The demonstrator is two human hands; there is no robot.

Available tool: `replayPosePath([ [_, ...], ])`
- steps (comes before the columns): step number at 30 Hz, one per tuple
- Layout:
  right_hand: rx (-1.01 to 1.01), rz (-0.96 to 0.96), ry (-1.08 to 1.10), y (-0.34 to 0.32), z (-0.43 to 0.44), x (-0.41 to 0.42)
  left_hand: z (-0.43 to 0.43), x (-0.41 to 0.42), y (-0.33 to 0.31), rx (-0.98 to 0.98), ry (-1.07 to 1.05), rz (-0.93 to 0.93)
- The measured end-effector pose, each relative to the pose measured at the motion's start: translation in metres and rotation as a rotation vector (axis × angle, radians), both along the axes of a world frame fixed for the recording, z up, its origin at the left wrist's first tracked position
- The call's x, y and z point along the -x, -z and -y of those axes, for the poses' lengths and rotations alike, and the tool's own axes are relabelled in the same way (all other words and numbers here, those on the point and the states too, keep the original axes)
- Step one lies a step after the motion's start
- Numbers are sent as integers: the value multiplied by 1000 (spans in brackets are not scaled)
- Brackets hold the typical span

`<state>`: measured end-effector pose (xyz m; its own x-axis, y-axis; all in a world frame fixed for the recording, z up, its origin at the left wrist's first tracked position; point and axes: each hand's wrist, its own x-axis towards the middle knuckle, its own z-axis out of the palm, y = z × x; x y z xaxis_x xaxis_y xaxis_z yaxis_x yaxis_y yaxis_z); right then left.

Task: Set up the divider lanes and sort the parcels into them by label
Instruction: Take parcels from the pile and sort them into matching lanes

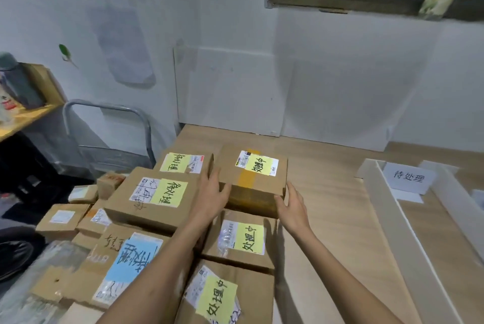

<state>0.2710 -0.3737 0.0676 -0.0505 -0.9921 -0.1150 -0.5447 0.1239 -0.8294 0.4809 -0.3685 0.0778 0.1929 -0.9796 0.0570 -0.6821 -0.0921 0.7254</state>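
Head view: a cardboard parcel [258,187] with a yellow label sits on the wooden tabletop [337,213], at the far end of a row of two more yellow-labelled parcels [243,241]. The left hand [210,197] presses its left side, fingers spread and fairly straight, thumb on the near face. The right hand [292,205] is at its near right corner, fingers apart, thumb touching. White divider strips [387,208] and a sign card [408,178] lie far right, well apart.

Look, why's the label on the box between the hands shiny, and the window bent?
Head view: light glares off the label on the parcel between left hand and right hand; the wide-angle lens bends the window frame; bottom-left is blurry.
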Motion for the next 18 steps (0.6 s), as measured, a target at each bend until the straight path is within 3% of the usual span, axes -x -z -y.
replayPosePath([
  [10, -74, 116, 165, 27, 38, -19, 58, -7, 26, -152, 75, 324],
  [18, -81, 191, 316, 36, 39, -10, 61, -2, 25, -175, 65, 250],
])
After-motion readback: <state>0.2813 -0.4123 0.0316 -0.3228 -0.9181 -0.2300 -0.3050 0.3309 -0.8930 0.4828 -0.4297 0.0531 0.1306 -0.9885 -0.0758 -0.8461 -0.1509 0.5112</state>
